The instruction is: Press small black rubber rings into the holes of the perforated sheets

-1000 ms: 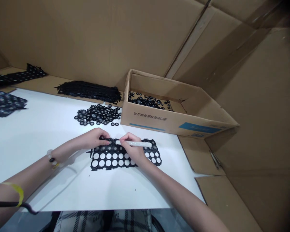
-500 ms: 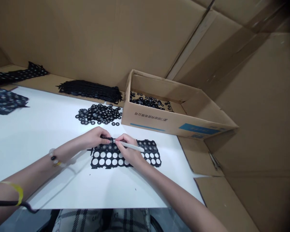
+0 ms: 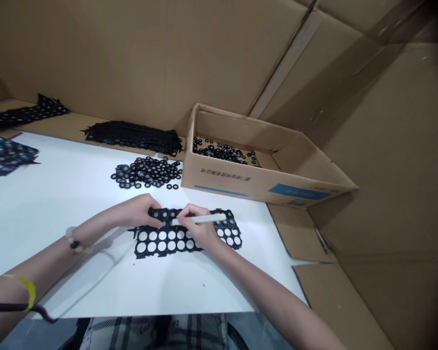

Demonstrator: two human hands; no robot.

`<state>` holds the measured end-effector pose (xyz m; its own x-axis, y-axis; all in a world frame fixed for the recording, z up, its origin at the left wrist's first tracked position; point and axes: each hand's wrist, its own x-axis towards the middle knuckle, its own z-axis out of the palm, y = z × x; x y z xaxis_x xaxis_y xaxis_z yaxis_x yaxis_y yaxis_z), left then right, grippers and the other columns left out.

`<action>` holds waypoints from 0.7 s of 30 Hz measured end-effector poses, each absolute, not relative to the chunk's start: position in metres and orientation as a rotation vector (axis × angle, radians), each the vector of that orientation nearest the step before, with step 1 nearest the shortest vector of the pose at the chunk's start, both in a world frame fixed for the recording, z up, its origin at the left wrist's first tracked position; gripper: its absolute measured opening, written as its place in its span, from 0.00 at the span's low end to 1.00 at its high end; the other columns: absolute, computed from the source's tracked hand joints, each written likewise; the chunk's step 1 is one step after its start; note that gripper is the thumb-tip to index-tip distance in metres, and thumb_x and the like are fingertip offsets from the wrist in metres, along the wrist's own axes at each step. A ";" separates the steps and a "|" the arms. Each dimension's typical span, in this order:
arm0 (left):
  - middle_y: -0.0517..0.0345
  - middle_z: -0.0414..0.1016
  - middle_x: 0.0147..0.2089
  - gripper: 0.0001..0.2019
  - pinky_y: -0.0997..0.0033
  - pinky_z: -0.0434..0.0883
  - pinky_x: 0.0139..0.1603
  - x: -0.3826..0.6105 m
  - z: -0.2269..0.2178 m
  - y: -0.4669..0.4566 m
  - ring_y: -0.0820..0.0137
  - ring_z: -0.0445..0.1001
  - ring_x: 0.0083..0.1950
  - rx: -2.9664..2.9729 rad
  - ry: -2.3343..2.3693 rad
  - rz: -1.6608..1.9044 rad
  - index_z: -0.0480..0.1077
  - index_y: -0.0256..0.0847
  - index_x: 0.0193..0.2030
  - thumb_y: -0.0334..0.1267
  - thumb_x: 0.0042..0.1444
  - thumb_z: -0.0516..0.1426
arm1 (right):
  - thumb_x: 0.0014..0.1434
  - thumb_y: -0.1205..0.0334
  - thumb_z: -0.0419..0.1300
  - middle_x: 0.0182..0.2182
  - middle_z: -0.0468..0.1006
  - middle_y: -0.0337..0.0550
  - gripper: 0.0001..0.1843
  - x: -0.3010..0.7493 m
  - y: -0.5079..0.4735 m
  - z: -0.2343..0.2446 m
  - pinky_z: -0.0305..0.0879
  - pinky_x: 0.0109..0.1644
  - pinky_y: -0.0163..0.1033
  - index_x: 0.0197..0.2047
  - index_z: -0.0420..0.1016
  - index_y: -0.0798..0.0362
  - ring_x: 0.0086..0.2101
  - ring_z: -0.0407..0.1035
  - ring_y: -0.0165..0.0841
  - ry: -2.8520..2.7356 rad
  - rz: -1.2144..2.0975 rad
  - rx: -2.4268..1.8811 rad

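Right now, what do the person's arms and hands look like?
The left hand and right hand have no gloves, and no sleeves show on the forearms. The left wrist wears a beaded bracelet, mostly pale with one dark bead. A yellow band and black cable cross the left forearm; I can't tell if they're worn.

Perforated sheet (image 3: 167, 241) lies on the table (image 3: 149, 287), left hand (image 3: 140, 211) at its left part, right hand (image 3: 200, 226) across its middle. Behind the sheet sits a heap of loose rings (image 3: 149, 172); behind the heap, a sheet stack (image 3: 131, 137). Right of both stands a carton (image 3: 233, 182), further rings (image 3: 219, 153) in its left end. Other sheets (image 3: 7, 155) lie far left.
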<state>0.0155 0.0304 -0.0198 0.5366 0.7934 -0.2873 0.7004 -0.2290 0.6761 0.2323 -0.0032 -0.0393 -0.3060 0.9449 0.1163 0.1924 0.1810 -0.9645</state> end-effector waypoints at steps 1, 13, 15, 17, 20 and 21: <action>0.60 0.68 0.24 0.15 0.73 0.59 0.31 0.016 -0.020 0.030 0.67 0.66 0.30 1.978 1.218 0.153 0.68 0.40 0.22 0.50 0.45 0.60 | 0.51 0.65 0.59 0.21 0.72 0.37 0.07 0.232 -0.003 -0.038 0.59 0.29 0.34 0.23 0.70 0.52 0.24 0.64 0.30 -1.677 1.181 -1.097; 0.62 0.62 0.25 0.14 0.74 0.59 0.32 0.018 -0.025 0.034 0.69 0.62 0.31 1.750 1.125 0.183 0.65 0.38 0.21 0.47 0.44 0.60 | 0.55 0.65 0.57 0.28 0.75 0.39 0.05 0.225 -0.007 -0.037 0.62 0.34 0.34 0.28 0.71 0.52 0.29 0.68 0.30 -1.949 0.987 -1.055; 0.63 0.63 0.25 0.14 0.74 0.59 0.32 0.018 -0.025 0.035 0.70 0.62 0.31 1.754 1.106 0.184 0.65 0.38 0.22 0.46 0.45 0.60 | 0.55 0.64 0.58 0.28 0.75 0.39 0.04 0.225 -0.006 -0.038 0.62 0.35 0.34 0.29 0.72 0.52 0.29 0.68 0.30 -1.948 1.000 -1.058; 0.63 0.65 0.26 0.13 0.75 0.59 0.32 0.016 -0.024 0.037 0.70 0.63 0.30 1.798 1.106 0.161 0.67 0.38 0.23 0.46 0.45 0.60 | 0.53 0.64 0.59 0.27 0.75 0.38 0.04 0.229 -0.003 -0.040 0.61 0.34 0.35 0.28 0.72 0.52 0.28 0.68 0.30 -1.867 1.092 -1.077; 0.63 0.67 0.25 0.13 0.75 0.58 0.30 0.012 -0.021 0.040 0.70 0.63 0.29 1.865 1.163 0.104 0.68 0.38 0.24 0.47 0.46 0.59 | 0.51 0.64 0.59 0.23 0.73 0.37 0.06 0.237 0.005 -0.039 0.61 0.32 0.34 0.24 0.70 0.53 0.26 0.66 0.30 -1.592 1.231 -1.097; 0.63 0.67 0.25 0.12 0.75 0.57 0.29 0.009 -0.020 0.041 0.70 0.63 0.29 1.880 1.181 0.088 0.68 0.38 0.25 0.47 0.47 0.58 | 0.50 0.65 0.59 0.22 0.72 0.36 0.06 0.238 0.007 -0.036 0.60 0.32 0.35 0.23 0.70 0.53 0.25 0.66 0.30 -1.512 1.240 -1.109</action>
<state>0.0093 0.0406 -0.0198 0.5441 0.7536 -0.3688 0.6906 -0.1525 0.7070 0.2376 0.0070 -0.0365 -0.2306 0.9697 0.0812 0.1099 0.1088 -0.9880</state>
